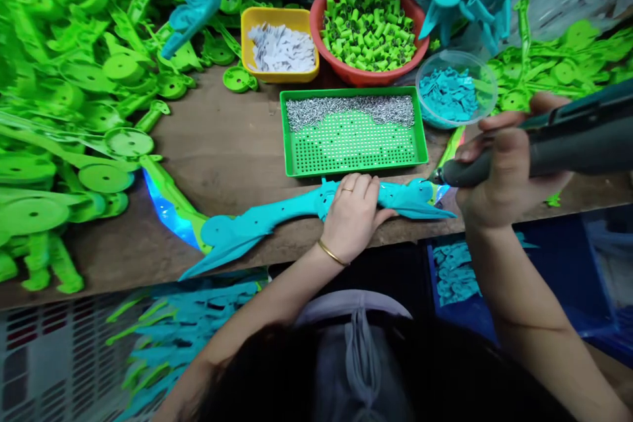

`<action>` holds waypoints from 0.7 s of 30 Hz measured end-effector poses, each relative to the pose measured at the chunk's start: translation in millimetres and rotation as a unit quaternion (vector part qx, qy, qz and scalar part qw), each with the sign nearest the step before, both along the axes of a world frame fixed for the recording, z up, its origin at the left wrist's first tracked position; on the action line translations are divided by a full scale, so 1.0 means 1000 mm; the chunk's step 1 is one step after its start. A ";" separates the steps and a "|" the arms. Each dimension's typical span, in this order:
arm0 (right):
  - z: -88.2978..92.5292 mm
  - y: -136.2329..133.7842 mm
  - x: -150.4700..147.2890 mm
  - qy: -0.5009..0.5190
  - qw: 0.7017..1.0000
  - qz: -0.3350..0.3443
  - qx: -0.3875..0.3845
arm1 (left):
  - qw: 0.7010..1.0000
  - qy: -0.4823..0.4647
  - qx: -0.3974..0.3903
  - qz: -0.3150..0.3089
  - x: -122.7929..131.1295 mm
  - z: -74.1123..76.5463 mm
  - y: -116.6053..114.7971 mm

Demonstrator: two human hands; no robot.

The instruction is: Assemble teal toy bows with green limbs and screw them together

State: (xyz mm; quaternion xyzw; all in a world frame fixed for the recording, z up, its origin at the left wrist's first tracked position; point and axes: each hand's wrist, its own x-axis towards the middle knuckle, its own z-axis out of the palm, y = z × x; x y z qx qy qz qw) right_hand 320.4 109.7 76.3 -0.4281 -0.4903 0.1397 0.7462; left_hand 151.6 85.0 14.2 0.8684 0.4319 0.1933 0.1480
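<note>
A blue plastic toy bow [277,208] lies across the front of the wooden table, with a green and shiny blue limb at each end. My left hand [351,211] is closed over its middle, pressing it against the table; a ring and a bracelet show on it. In my right hand [499,178] is a dark power screwdriver [558,151], held almost level with its tip at the bow's right end. Whether the tip sits in a screw is too small to tell.
Behind the bow stands a green tray [353,168] of small screws. Beyond are a yellow tub [279,77] of pale pieces, a red bowl [368,76] of green cylinders and a clear bowl [487,95] of blue pieces. Green parts [74,79] pile up left; a crate [89,356] stands below.
</note>
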 end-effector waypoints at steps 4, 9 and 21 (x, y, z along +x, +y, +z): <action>-0.008 -0.017 0.005 0.018 0.999 -0.011 -0.030 | 1.000 -0.006 0.018 -0.001 0.000 0.000 -0.001; -0.023 -0.019 0.003 -0.011 0.999 0.007 -0.053 | 1.000 -0.008 0.011 0.004 0.000 0.000 0.000; -0.009 0.013 0.002 0.013 0.997 -0.036 -0.069 | 0.996 0.086 -0.026 0.019 -0.019 0.020 -0.001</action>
